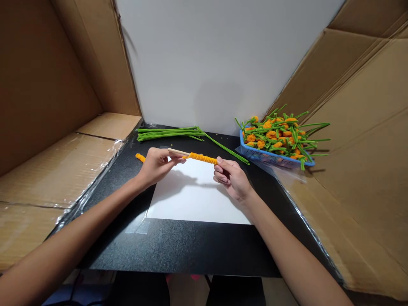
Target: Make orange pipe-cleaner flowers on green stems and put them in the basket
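A pale wooden stick (177, 151) is held level above a white sheet of paper (204, 204). Orange pipe cleaner (203, 158) is coiled tightly round its right part. My right hand (235, 176) is closed on the right end of the coil. The fingers of my left hand (159, 163) pinch the orange pipe cleaner just left of the coil, beneath the stick's bare end. Behind my left hand lies another orange coiled piece (139, 157), partly hidden by the hand.
Green pipe cleaners (168, 134) lie in a bundle at the back of the black table (178, 246), one slanting right. At the back right, a blue basket (270, 156) overflows with orange and green pipe-cleaner pieces. Cardboard walls (357, 170) flank both sides.
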Tool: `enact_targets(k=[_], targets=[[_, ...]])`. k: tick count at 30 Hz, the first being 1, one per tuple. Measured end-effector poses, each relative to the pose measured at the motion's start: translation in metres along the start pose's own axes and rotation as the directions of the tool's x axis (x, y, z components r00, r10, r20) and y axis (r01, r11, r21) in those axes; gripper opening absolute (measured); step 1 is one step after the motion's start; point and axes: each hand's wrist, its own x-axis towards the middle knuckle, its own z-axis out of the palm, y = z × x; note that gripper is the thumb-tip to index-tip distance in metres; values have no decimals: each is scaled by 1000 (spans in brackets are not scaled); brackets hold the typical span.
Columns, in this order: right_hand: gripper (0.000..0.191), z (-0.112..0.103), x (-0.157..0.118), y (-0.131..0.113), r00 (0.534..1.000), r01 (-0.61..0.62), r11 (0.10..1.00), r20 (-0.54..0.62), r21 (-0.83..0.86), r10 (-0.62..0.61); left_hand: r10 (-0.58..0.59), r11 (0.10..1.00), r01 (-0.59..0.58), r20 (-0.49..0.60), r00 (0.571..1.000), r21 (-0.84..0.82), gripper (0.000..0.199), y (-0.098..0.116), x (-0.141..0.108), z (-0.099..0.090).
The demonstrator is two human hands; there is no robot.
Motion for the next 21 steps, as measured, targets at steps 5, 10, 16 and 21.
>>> enact_targets(k=[5,10,16,21], targets=[[46,1,0,-1,1000,-7,1000,-6,15,7,-36,999,38,47,998,-27,18,0,-1,1],[45,6,-2,5,997,-73,997,34,24,72,-203,966,210,64,977,-153,30,5,-7,18],[48,-4,0,6,968,-84,970,212,-230,135,-102,966,199,463,880,-166,35,-10,-1,-1],[51,-18,0,-13,943,255,653,334,-713,-4,-70,996,90,492,868,-17,21,-16,10,-23]])
